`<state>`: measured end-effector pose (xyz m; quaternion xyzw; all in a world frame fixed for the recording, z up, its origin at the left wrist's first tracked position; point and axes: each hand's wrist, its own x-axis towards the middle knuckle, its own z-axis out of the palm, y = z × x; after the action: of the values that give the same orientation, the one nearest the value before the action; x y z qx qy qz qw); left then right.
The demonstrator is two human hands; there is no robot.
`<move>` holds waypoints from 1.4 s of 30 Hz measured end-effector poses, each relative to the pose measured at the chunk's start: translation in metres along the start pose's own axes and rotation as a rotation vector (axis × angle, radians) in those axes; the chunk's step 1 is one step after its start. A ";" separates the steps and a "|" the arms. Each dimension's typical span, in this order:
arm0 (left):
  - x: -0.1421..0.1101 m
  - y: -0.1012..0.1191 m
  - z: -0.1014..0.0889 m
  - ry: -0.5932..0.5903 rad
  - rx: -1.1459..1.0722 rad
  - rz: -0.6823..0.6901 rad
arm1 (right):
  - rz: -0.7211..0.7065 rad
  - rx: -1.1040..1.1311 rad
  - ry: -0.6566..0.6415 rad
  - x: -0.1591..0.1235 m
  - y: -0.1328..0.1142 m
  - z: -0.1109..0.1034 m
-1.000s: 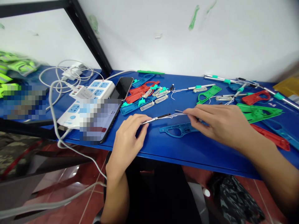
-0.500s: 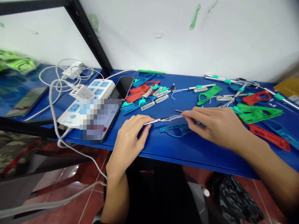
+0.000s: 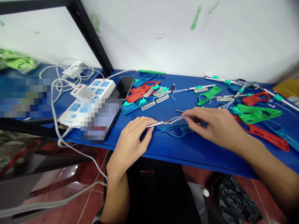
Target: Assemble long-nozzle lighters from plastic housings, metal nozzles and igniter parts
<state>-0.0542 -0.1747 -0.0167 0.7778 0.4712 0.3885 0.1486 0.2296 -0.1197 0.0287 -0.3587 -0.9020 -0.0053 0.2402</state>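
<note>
Between thumb and fingers, my left hand (image 3: 133, 141) grips a thin silver metal rod (image 3: 157, 124). A black sleeve and thin white wires (image 3: 173, 119) run from the rod's right end. My right hand (image 3: 210, 124) pinches those wires at their other end, and its fingertips partly hide them. A short dark metal tip (image 3: 179, 111) sticks out beside the right fingertips; what it belongs to is hidden. Under the wires lies a blue plastic shell half (image 3: 176, 130) with a loop-shaped opening, partly covered by my right hand.
Red, blue and green shells with clear tubes (image 3: 148, 105) lie behind my hands. More green shells (image 3: 259, 113), a red shell (image 3: 271, 135) and wired metal rods (image 3: 233, 82) are at right. A power strip (image 3: 67, 116) and phones (image 3: 123, 87) stand left.
My left hand and the silver rod have shifted slightly right and down, towards my right hand. My right hand has hardly moved, and both grips are the same.
</note>
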 end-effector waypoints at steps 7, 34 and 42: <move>0.000 0.000 0.003 0.044 0.041 -0.024 | 0.011 0.053 0.061 0.000 -0.002 0.004; 0.001 0.007 0.004 0.072 0.192 0.036 | -0.025 0.386 -0.061 0.002 -0.022 0.012; 0.003 0.010 0.008 0.129 0.195 0.055 | -0.072 0.394 -0.081 0.001 -0.018 0.017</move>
<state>-0.0418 -0.1763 -0.0146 0.7746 0.4939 0.3940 0.0307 0.2099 -0.1291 0.0175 -0.2724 -0.9068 0.1771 0.2687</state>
